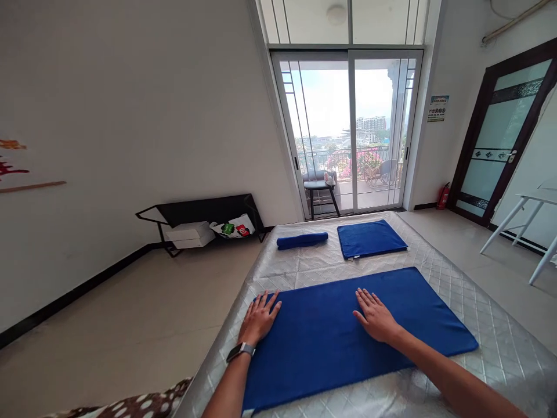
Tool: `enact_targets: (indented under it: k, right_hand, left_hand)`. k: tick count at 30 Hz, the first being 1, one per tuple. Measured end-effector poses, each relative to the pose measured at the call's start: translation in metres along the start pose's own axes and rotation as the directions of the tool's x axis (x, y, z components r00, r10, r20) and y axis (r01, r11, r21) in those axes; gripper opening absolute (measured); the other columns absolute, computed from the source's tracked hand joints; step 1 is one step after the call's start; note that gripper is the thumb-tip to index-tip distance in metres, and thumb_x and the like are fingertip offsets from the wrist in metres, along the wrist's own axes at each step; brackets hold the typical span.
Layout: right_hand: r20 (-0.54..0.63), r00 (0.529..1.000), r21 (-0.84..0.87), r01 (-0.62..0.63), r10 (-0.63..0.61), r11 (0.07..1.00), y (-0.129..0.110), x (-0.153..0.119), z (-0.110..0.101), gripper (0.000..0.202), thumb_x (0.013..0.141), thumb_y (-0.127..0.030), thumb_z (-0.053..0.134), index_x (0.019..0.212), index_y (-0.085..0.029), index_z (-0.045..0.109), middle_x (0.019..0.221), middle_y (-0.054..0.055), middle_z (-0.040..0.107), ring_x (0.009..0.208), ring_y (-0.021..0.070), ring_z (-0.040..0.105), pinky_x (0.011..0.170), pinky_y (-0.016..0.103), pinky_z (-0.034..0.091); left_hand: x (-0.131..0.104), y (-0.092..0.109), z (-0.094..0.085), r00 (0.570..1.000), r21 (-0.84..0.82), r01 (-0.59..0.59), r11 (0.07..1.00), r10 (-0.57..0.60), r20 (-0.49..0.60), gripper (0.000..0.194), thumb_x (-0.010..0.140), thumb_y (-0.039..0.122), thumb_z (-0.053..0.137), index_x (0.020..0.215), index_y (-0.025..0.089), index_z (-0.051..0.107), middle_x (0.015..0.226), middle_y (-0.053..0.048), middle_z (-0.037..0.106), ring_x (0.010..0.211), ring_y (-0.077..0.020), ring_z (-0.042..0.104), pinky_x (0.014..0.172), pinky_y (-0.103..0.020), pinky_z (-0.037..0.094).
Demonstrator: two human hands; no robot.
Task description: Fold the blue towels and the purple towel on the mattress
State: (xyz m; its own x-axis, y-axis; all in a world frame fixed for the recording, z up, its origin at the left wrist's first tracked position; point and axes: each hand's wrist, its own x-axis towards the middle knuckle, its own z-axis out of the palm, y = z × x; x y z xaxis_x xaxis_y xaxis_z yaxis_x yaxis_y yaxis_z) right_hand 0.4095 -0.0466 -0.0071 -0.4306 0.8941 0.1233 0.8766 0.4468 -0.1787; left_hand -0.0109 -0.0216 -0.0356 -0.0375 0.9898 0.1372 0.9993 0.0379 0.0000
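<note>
"Making out everything?"

"Not quite. What holds up the quilted silver cover [500, 325] is hidden, a brown spotted fabric [152, 400] is cut off at the bottom, and the poster [437, 108] is too small to read."

"And the left hand [258, 318]?"

"Palm down, fingers spread, at the far left corner of the large blue cloth [313, 348], which lies flat on the cover. The right hand [376, 316] rests flat nearer its middle, thumb out."

"The room?"

"Pale floor [174, 307], white walls [152, 98], sliding glass doors [352, 133]."
</note>
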Motion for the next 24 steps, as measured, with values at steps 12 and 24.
enact_targets:
  k: [12, 24]
  right_hand:
    - [-0.039, 0.916, -0.058, -0.402, 0.4, 0.914, 0.135, -0.072, -0.028, 0.07, 0.1, -0.053, 0.024, 0.157, -0.014, 0.032, 0.163, 0.009, 0.031, 0.151, 0.0244, 0.027, 0.124, 0.045, 0.022]
    - [-0.272, 0.951, -0.044, -0.162, 0.144, 0.986, 0.086, -0.069, -0.029, 0.058, 0.103, -0.036, 0.023, 0.156, -0.017, 0.035, 0.157, 0.01, 0.043, 0.147, 0.0255, 0.036, 0.12, 0.05, 0.031]
  left_hand:
    - [-0.002, -0.001, 0.0, 1.0, 0.012, 0.0, 1.0, 0.0, 0.019, 0.055, 0.104, 0.044, 0.034, 0.156, 0.026, 0.034, 0.162, -0.008, 0.034, 0.149, -0.0288, 0.029, 0.121, -0.048, 0.023]
    - [-0.001, 0.004, -0.003, 1.0, 0.029, 0.01, 1.0, -0.01, 0.029, 0.055, 0.104, 0.044, 0.033, 0.156, 0.026, 0.033, 0.162, -0.01, 0.033, 0.149, -0.0275, 0.03, 0.121, -0.047, 0.023]
